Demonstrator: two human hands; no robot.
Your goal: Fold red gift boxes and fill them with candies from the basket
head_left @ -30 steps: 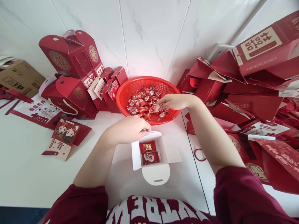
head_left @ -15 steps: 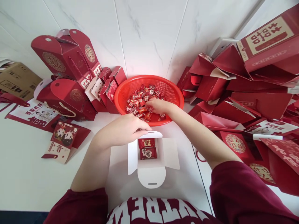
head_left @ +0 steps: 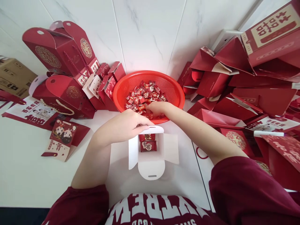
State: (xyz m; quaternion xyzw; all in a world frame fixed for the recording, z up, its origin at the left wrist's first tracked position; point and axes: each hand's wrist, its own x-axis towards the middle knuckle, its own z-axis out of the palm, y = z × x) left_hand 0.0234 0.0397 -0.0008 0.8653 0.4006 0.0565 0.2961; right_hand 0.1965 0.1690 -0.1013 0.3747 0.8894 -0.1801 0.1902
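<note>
Near the middle of the table stands an open box [head_left: 152, 168], its white inside showing and its flaps spread. Two red packets [head_left: 148, 146] lie in it. My left hand [head_left: 127, 125] pinches the box's far flap between thumb and fingers. Behind the box is a red plastic basket [head_left: 173, 89] with a heap of red-wrapped candies [head_left: 142, 95]. My right hand [head_left: 156, 108] reaches into the front of the basket, fingers bent down among the candies; the fingertips are hidden, so what they hold does not show.
Red gift boxes [head_left: 67, 93] and a decorated card box [head_left: 61, 137] stand at the left, a brown carton [head_left: 16, 76] beyond them. More red boxes [head_left: 213, 84] are piled at the right. A tiled wall rises behind the basket.
My right hand has dipped slightly deeper into the candies, its fingers now more hidden. My left hand stays on the box flap. The view has shifted a little.
</note>
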